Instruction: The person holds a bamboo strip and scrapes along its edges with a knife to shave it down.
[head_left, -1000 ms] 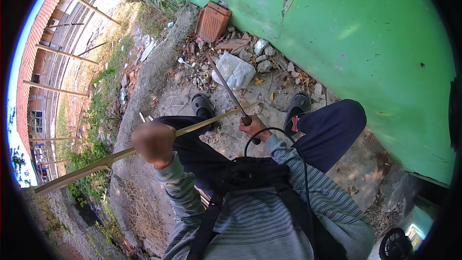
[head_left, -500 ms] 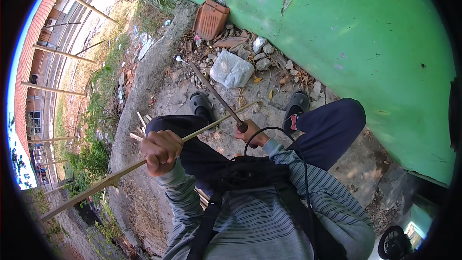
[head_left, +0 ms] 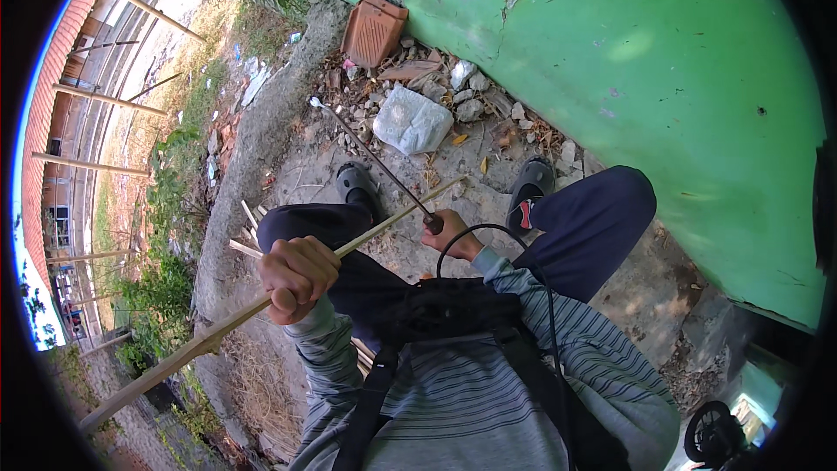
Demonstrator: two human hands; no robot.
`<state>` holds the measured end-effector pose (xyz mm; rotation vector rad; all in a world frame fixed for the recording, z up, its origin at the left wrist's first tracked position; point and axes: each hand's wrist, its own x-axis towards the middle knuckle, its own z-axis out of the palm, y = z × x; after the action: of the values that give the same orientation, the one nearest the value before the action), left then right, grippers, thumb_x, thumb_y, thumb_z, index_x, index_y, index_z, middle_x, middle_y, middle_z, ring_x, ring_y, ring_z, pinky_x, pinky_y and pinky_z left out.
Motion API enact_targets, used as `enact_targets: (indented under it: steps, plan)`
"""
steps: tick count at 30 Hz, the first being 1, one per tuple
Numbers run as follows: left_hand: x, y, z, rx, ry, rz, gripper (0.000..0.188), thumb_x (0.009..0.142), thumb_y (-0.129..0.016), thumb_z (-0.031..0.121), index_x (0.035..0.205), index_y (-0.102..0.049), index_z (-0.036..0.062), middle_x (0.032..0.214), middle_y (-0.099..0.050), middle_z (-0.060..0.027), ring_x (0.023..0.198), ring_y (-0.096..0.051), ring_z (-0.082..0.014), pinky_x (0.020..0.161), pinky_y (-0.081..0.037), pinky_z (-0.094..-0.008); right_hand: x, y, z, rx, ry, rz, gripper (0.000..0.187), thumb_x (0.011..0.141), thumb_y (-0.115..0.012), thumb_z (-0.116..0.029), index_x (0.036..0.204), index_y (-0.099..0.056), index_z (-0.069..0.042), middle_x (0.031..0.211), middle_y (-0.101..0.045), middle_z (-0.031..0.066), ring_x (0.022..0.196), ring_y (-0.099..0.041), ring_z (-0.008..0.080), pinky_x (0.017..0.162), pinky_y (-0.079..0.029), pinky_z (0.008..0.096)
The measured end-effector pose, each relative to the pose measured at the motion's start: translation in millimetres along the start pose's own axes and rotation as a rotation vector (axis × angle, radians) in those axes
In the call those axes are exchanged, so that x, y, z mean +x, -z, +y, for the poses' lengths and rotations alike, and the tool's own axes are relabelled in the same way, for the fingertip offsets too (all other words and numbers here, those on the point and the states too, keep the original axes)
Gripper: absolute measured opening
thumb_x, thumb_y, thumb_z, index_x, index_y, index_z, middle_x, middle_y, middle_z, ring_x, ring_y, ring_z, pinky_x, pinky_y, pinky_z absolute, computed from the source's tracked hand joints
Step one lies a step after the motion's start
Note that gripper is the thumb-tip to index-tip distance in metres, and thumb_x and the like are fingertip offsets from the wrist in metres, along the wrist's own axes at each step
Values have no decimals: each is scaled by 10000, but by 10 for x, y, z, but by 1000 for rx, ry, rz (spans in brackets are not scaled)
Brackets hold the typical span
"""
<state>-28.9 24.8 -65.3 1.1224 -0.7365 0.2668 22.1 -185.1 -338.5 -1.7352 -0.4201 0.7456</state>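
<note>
My left hand [head_left: 301, 279] is closed around a long pale bamboo strip [head_left: 187, 349]. The strip slants from the lower left up across my lap to a thin end between my feet. A knobby node bulges on it below the fist. In my right hand [head_left: 451, 235] is the dark handle of a long, narrow-bladed knife [head_left: 384, 167]. Its brown blade points away to the upper left, seen nearly edge-on, and passes close to the strip's thin end; whether they touch I cannot tell. A small white thing [head_left: 316, 102] shows at the blade's tip.
Several bamboo pieces [head_left: 248, 249] lie beside my left leg. Ahead are a white bundle [head_left: 412, 120], rubble and an orange roof tile [head_left: 375, 30] against a green wall [head_left: 628, 61]. A low concrete kerb [head_left: 253, 139] runs along the left. A black cable [head_left: 547, 296] loops over my right forearm.
The knife's blade has turned from showing its flat side to nearly edge-on. My left hand has shifted slightly right along with the strip, whose near end sits a little lower.
</note>
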Motion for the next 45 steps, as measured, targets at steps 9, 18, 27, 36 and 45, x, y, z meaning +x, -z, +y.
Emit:
enact_targets:
  steps: [9,18,27,36,45]
  plan:
    - [-31,-1,-15,-13,-6,-8,657,1050,-470,353,460,-257,158,391,-276,39,265,-285,-126,305,-187,-283,132,9,372,-39,-166,81,221,695,-761,-188,721,-627,-15,690,-663,105,650,-635,229,646,-503,378]
    - [-77,21,53,-40,-16,-13,654,1042,-481,328,453,-256,156,388,-278,32,267,-268,-125,306,-181,-285,281,13,1003,-178,-232,208,211,678,-771,-217,720,-656,-46,678,-674,103,651,-663,251,665,-517,378]
    - [-106,-88,49,15,-35,32,644,1032,-488,314,455,-243,165,377,-278,32,259,-268,-131,303,-182,-286,173,-86,785,-83,-164,186,230,718,-745,-203,664,-592,-41,617,-604,78,583,-576,204,598,-470,373]
    - [-152,2,57,49,-45,155,619,1052,-441,343,494,-224,185,372,-274,52,263,-249,-96,304,-197,-254,362,-39,1112,-15,-175,207,204,694,-769,-148,674,-592,-47,616,-591,42,570,-570,155,574,-470,338]
    - [-252,19,71,128,-67,301,622,1062,-430,374,509,-212,189,380,-245,61,277,-214,-82,311,-172,-248,353,-63,893,-245,-151,238,194,680,-784,-177,688,-633,-55,634,-632,84,589,-610,200,601,-488,350]
